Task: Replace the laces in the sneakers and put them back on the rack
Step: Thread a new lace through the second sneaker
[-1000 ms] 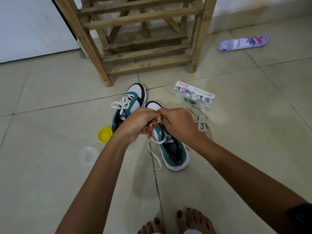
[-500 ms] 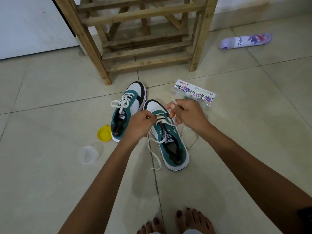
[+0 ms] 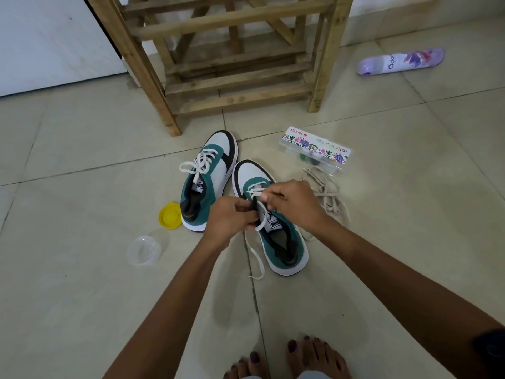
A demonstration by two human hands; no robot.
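Tiled floor (image 3: 82, 310): left hand (image 3: 229, 217) and right hand (image 3: 292, 203) pinch white lace (image 3: 261, 214) over right sneaker (image 3: 284, 242).

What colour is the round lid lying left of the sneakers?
Yellow lid; the head view shows it clearly.

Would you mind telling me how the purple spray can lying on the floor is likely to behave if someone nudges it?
The purple spray can lies on its side on the smooth tiled floor, so it would probably roll if pushed across its length. Its glossy round body looks somewhat slippery to grip. It seems rigid, unlikely to bend.
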